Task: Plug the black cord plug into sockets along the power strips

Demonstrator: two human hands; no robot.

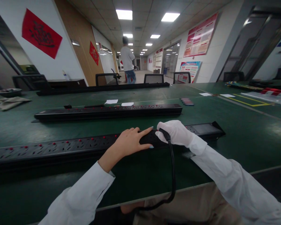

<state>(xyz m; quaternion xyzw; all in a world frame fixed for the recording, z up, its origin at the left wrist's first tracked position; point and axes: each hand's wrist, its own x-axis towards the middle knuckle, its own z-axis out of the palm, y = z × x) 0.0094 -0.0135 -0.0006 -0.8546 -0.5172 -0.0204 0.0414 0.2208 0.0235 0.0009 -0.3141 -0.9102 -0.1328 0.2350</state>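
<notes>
A long black power strip (67, 147) with red indicators and rows of sockets lies across the green table in front of me. My bare left hand (131, 140) rests over its middle, thumb and index finger stretched apart toward the right. In a white dotted glove, my right hand (174, 132) grips a black power plug (165, 134) at the strip's top face. The glove hides the plug's front, so I cannot tell how deep it sits. From the plug a thick black cord (173, 175) hangs down over the table's front edge.
A second power strip (112, 112) lies behind the first, and another long black bar (103, 89) lies along the far edge. Paper slips (127, 104), a cloth (12, 102) and a yellow-taped rectangle (250, 100) are on the table. A person (128, 61) stands beyond the chairs.
</notes>
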